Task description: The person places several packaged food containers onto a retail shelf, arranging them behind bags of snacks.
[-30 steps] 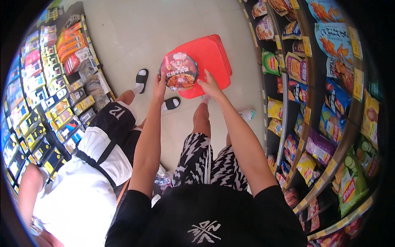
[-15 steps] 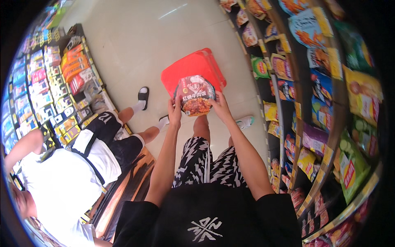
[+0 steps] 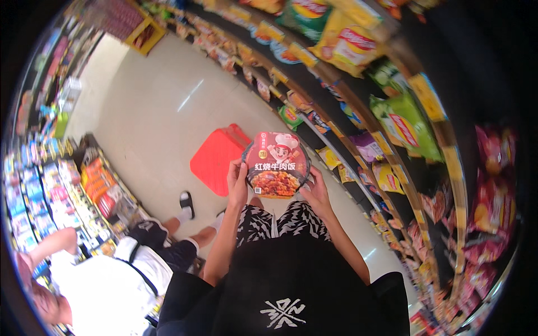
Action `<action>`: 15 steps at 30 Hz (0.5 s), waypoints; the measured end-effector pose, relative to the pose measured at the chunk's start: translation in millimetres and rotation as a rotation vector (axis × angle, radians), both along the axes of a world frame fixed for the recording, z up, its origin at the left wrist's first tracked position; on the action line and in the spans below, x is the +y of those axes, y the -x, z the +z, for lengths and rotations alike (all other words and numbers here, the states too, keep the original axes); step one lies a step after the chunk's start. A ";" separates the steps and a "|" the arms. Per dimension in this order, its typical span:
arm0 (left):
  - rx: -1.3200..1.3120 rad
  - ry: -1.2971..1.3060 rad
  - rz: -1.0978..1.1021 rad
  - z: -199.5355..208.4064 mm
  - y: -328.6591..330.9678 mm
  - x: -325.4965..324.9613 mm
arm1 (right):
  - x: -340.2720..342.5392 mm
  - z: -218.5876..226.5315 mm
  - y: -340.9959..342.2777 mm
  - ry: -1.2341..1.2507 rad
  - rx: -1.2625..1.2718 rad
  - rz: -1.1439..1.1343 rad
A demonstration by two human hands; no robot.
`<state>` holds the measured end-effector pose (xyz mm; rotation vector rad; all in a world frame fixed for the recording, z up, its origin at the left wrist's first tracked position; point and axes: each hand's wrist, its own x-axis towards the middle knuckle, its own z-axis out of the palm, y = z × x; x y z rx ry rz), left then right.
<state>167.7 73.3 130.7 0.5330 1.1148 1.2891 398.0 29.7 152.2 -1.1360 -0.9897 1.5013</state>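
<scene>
Between my two hands is a round instant rice bowl (image 3: 277,166), its lid turned up toward me with a cartoon chef and a picture of meat on it. My left hand (image 3: 237,183) closes on its left rim. The lower right rim is gripped by my right hand (image 3: 317,193), fingers partly hidden under the bowl. Lower down and just beyond it, a red plastic stool or box (image 3: 216,162) stands on the floor, partly covered by the bowl and my left hand.
Snack shelves (image 3: 358,117) with bagged chips curve along the right side. On the left, a person in a white shirt (image 3: 106,285) sits or leans beside racks of small packaged goods (image 3: 67,190). Pale tiled floor (image 3: 162,106) lies ahead, with a yellow-edged display (image 3: 145,33) at the far end.
My view has swung to the right, toward the snack shelves. The rice bowl is closer to me and higher, still in both hands. The red object now appears left of it.
</scene>
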 end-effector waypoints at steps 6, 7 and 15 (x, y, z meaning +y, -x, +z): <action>-0.215 -0.072 -0.260 66.2 -45.6 11.9 | -40.9 72.0 -10.0 -0.165 -0.179 -0.180; -0.232 -0.070 -0.309 70.7 -58.2 12.4 | -49.5 76.5 -16.1 -0.166 -0.215 -0.219; -0.229 -0.180 -0.853 130.5 -152.7 0.0 | -108.5 117.2 -57.9 -0.188 -0.098 -0.699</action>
